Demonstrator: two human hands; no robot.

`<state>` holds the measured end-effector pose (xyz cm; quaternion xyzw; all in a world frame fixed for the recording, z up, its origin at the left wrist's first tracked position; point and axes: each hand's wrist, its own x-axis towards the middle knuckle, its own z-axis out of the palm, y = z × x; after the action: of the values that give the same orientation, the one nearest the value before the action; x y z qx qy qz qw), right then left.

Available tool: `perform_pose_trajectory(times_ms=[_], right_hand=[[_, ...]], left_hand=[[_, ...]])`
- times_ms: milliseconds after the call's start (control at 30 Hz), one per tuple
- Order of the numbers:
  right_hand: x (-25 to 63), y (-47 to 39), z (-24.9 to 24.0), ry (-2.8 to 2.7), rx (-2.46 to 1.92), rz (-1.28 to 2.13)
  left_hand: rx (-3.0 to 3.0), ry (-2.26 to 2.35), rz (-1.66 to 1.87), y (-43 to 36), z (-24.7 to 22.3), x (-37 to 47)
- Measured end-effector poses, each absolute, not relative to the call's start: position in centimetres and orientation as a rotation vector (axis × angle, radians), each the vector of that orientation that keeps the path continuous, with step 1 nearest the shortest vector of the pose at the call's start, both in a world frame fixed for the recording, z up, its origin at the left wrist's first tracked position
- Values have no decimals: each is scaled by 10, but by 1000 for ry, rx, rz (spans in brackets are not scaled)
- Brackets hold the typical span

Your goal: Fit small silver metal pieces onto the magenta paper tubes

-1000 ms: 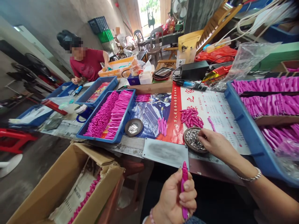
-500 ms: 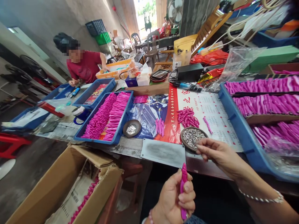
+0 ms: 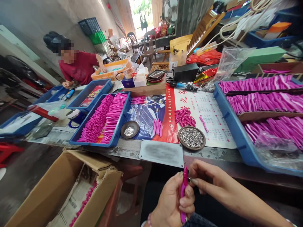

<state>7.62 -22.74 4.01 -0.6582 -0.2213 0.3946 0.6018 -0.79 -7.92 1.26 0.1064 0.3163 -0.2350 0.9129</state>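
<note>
My left hand [image 3: 167, 197] is wrapped round a slim magenta plastic piece [image 3: 184, 186], shaped like a small handle and held upright above my lap. The thumb presses near its top. At its right side, my right hand [image 3: 210, 180] pinches a small metal piece [image 3: 189, 179] against or close to it; contact is hard to tell. Beyond the hands, on the table, a round shallow bowl [image 3: 192, 149] holds many small silvery metal pieces [image 3: 192, 137]. Behind it lies a pile of magenta pieces [image 3: 185, 118], with a single magenta piece [image 3: 204, 123] to the right.
Blue trays [image 3: 230, 132] [image 3: 94, 145] full of magenta pieces flank the work area. A metal plate [image 3: 161, 153] lies at the table edge. A smaller dish [image 3: 136, 131] holds shiny bits. A cardboard box [image 3: 104, 195] stands lower left. A co-worker [image 3: 80, 67] sits far left.
My right hand has moved from the bowl of metal pieces back to the magenta piece in my left hand, bringing a small metal piece. The view has shifted slightly.
</note>
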Motion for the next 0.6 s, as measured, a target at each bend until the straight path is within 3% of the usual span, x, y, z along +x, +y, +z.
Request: perform_pose_trajectory(times_ms=[167, 367, 600], right_hand=[[80, -234, 41, -646, -1684, 858], [81, -237, 52, -579, -1462, 984], [55, -233, 50, -663, -1819, 736]], left_hand=[[280, 646, -521, -84, 15, -7], [433, 519, -481, -87, 16, -9], [640, 513, -364, -94, 12, -22]])
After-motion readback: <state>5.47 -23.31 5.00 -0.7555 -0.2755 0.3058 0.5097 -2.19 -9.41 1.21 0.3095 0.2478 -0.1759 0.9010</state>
